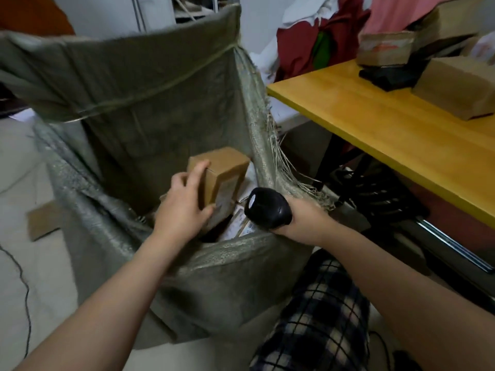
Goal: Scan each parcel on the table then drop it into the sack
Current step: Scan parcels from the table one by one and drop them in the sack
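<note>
My left hand (pixel 182 207) grips a small brown cardboard parcel (pixel 223 172) and holds it inside the mouth of the grey-green woven sack (pixel 150 103). Its thumb lies along the near edge of the box and its fingers wrap the left side. Other parcels with white labels (pixel 238 226) lie in the sack below it. My right hand (pixel 302 218) holds a black handheld scanner (pixel 267 207) over the sack's near rim, pointing left toward the parcel.
A yellow table (pixel 388 129) stands to the right with several brown parcels (pixel 455 87) and a black device (pixel 388 73) at its far end. Frayed sack threads (pixel 284 167) hang beside the table leg. A flat cardboard piece (pixel 42 220) and a cable (pixel 24 290) lie on the floor.
</note>
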